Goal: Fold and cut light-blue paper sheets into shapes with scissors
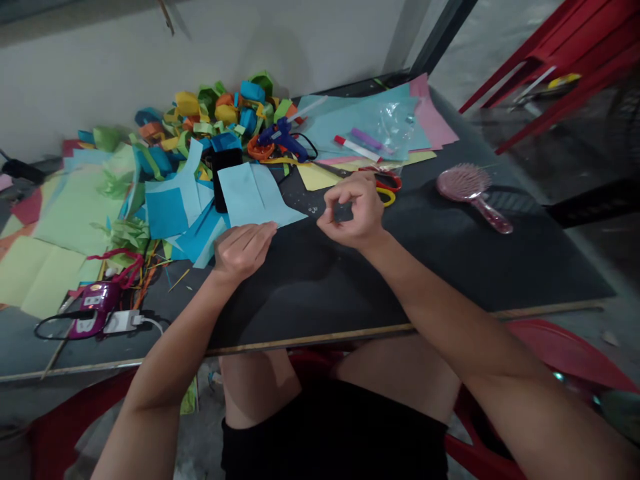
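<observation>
On the dark tabletop (320,300) lies a pale-blue sheet (250,193). At its near edge the left hand (243,252) bunches its fingers, grip unclear; right of it, the right hand (363,210) curls into a near-closed ring, whether holding anything I can't tell, and could catch the scissors (399,181). Pressing the sheet might crease it over the phone (227,159).

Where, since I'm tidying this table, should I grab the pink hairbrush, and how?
Probably take the hairbrush by its slim handle, with the right hand coming from the near right: the handle points that way, while the bristles face up at the other end.
</observation>
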Action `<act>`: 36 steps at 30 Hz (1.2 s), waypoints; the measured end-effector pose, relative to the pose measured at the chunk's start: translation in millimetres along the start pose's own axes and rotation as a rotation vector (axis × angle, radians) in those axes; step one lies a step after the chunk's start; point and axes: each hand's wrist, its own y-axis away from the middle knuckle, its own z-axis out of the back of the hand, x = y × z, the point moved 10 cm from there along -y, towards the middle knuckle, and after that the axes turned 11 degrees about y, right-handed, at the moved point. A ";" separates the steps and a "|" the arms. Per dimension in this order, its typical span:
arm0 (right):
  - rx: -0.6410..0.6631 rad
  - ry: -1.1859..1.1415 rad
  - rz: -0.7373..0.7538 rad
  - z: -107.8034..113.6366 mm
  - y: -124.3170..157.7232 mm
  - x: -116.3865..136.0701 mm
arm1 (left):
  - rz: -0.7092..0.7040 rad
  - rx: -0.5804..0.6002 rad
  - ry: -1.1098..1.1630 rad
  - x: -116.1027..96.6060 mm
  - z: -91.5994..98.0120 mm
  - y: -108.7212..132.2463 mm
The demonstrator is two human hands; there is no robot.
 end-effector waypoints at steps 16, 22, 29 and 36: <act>0.237 -0.135 0.108 -36.2 7.6 39.5 | -0.063 0.096 -0.006 -11.7 -13.8 -1.9; 0.288 -0.160 0.093 -44.2 13.4 41.5 | -0.075 0.080 0.001 -14.0 -13.0 -2.9; 0.313 -0.156 0.145 -46.8 16.2 47.1 | -0.087 0.090 0.006 -16.4 -12.9 -3.7; 0.262 -0.157 0.193 -37.4 14.0 47.7 | -0.090 0.129 -0.012 -17.9 -14.4 -1.9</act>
